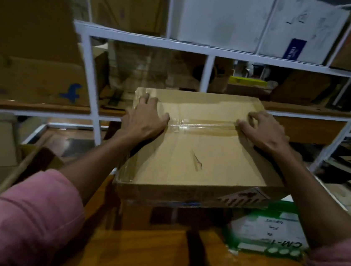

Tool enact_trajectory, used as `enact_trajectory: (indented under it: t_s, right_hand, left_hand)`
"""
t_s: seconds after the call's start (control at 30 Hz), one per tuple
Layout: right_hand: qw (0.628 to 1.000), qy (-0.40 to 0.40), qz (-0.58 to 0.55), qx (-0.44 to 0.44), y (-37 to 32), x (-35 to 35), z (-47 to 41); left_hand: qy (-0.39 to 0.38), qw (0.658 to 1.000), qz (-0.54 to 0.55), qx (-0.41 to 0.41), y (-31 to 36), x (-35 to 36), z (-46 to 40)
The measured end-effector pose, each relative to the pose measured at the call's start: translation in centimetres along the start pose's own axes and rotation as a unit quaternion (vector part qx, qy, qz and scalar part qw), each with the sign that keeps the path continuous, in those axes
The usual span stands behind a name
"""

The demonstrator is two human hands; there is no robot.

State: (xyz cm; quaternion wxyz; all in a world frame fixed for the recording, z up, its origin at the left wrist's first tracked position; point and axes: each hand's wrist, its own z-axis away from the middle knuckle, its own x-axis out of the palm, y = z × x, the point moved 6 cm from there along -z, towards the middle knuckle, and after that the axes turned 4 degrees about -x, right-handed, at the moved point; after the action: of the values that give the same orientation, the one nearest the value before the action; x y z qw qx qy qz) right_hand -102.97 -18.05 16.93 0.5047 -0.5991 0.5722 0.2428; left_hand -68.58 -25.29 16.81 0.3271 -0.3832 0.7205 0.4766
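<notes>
A flat brown cardboard box [196, 155], sealed across its top with clear tape [203, 126], lies in front of me on other boxes. My left hand [144, 119] lies spread on the box's top at its left side, fingers reaching toward the far corner. My right hand [262, 131] rests on the top at the right end of the tape, with its fingers bent and the tips on the cardboard. Both forearms come out of pink sleeves.
A white metal rack [207, 73] full of cardboard boxes stands just behind the box. A white carton with green print [268, 228] lies under the box at right. A brown box with a blue mark [32, 79] sits at left; wooden surface [145, 254] below.
</notes>
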Motion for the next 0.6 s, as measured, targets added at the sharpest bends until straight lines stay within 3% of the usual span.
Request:
enact_trajectory:
  t_s: [0.27, 0.6]
  right_hand:
    - [0.999, -0.032, -0.035, -0.009, -11.6, 7.7, 5.3]
    - [0.990, -0.141, -0.013, -0.003, -11.6, 16.2, 9.0]
  left_hand:
    - [-0.013, 0.999, 0.015, -0.050, -14.1, -3.1, 4.2]
    - [-0.107, 0.991, -0.015, -0.082, -19.9, 2.9, 7.8]
